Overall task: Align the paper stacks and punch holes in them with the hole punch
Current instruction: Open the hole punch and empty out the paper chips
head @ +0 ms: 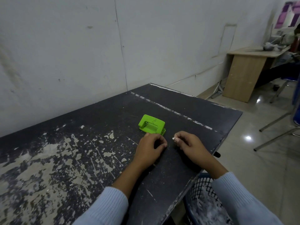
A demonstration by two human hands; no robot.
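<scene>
A bright green hole punch (pixel 152 125) sits on the dark, worn table (pixel 81 151), just beyond my hands. My left hand (pixel 150 150) rests on the tabletop right in front of the punch, fingers curled, with nothing visible in it. My right hand (pixel 189 146) lies beside it to the right, its fingertips pinched on a tiny white paper bit (pixel 173 138). No paper stack shows anywhere on the table.
A dark mesh wastebasket (pixel 204 200) holding white paper scraps stands below the table's near right edge. The table's left side meets a grey wall. A wooden desk (pixel 243 75) and metal chair legs (pixel 276 124) stand on the tiled floor to the right.
</scene>
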